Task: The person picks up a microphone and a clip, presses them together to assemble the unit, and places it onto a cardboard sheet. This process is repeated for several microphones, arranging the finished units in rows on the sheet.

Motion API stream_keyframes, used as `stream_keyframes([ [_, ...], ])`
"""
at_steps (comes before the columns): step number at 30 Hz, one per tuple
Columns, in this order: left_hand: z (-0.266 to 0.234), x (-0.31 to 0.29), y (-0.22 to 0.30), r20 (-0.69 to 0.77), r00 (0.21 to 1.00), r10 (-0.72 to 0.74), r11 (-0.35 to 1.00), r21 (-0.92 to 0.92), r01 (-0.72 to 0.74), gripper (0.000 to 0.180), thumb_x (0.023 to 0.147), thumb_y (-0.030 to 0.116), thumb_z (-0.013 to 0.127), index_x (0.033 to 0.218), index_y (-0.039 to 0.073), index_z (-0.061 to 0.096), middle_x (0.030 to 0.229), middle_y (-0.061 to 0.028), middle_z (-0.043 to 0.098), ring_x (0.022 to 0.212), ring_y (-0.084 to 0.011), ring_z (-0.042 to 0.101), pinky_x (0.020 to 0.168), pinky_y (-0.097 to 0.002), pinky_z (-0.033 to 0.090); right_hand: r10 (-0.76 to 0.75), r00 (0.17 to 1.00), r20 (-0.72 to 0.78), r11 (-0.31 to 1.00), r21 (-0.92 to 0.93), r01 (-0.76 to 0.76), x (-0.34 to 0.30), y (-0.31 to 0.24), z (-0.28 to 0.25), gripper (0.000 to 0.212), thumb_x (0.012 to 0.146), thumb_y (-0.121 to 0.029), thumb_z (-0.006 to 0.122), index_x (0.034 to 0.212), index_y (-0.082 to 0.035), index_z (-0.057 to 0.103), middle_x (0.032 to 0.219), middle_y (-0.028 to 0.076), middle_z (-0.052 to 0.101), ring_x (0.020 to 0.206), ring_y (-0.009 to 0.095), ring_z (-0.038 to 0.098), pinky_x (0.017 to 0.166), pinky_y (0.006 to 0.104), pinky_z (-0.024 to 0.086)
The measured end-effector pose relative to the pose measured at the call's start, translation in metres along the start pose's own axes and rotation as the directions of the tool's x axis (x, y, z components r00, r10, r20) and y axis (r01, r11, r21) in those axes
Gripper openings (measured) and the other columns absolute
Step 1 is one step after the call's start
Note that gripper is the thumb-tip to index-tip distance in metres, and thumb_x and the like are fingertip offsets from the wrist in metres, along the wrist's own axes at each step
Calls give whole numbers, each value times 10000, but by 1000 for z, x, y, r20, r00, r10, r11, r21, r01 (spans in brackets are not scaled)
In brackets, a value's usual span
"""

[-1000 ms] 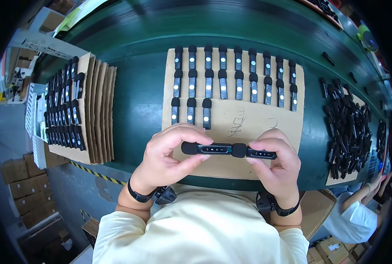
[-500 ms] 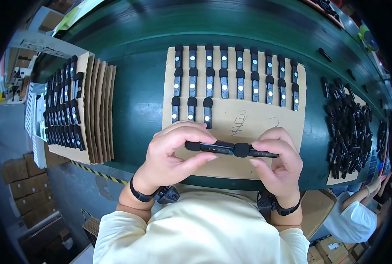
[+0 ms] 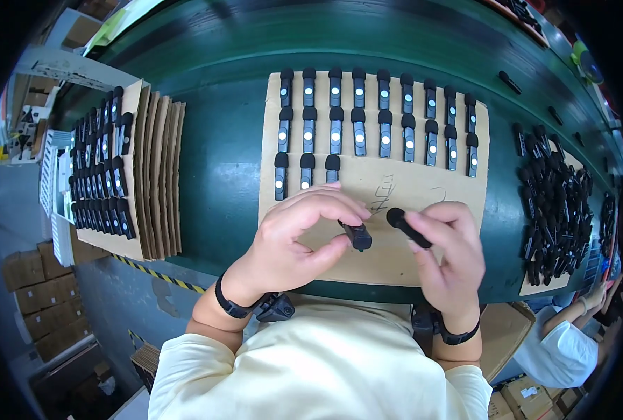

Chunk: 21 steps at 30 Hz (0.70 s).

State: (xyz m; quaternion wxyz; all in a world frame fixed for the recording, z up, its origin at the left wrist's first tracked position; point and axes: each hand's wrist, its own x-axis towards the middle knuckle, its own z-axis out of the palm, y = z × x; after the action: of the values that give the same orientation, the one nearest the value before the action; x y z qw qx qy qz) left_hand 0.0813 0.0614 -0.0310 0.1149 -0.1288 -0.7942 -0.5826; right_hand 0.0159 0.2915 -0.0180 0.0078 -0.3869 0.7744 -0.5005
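My left hand (image 3: pixel 294 238) pinches a small black clip-on microphone (image 3: pixel 359 239) between thumb and fingers, one end turned up toward me. In my right hand (image 3: pixel 454 252) is a second microphone (image 3: pixel 399 220), held tilted, its round black foam tip pointing up and left. The two microphones are apart. Both hands hover over the near part of a cardboard sheet (image 3: pixel 388 269). Farther back on that sheet lie rows of similar microphones (image 3: pixel 359 133), foam tips away from me, each with a pale round dot. My left hand partly covers the shortest row.
On the left stand upright cardboard sheets (image 3: pixel 163 175) beside a stack holding rows of microphones (image 3: pixel 101 175). A loose heap of microphones (image 3: pixel 553 210) lies on cardboard at the right. The green table (image 3: pixel 217 182) runs beneath everything. A co-worker's sleeve (image 3: pixel 560 350) shows at the lower right.
The microphones were end to end, side-on; now they are apart and turned. The left one points an end at me, and the right one's foam tip has swung upward.
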Motion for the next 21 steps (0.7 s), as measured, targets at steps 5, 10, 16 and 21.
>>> stream_keyframes([
  [5,7,2,0,-15,1000,-5,999,-34,5,249,737,-79,685,966,12,645,1014,-123,703,992,-268,678,1035,-461,464,-57,997,56,997,-39,59,9,-6,19,436,709,129,682,1116,-21,645,1053,143,626,889,305,617,756,372,509],
  [10,10,4,-2,-5,999,50,997,65,-50,272,734,-77,683,993,-1,656,1009,-135,708,994,-275,685,1008,-466,497,-17,1000,-20,997,81,18,7,-2,27,391,725,98,702,1085,-38,628,1031,130,652,867,324,620,749,403,510],
  [16,11,7,-4,20,990,137,977,163,-138,294,742,-65,680,1031,-15,666,1002,-138,716,963,-281,693,991,-461,512,-55,998,-19,997,54,56,8,3,22,335,733,60,735,1031,-37,616,983,130,669,845,320,640,738,391,518],
  [21,5,4,-8,-26,992,124,968,223,-115,313,750,-31,709,1057,8,663,991,-124,703,909,-280,691,916,-424,541,-55,998,-5,998,1,55,13,4,20,331,732,54,740,1028,-27,616,990,132,669,853,317,647,741,388,526],
])
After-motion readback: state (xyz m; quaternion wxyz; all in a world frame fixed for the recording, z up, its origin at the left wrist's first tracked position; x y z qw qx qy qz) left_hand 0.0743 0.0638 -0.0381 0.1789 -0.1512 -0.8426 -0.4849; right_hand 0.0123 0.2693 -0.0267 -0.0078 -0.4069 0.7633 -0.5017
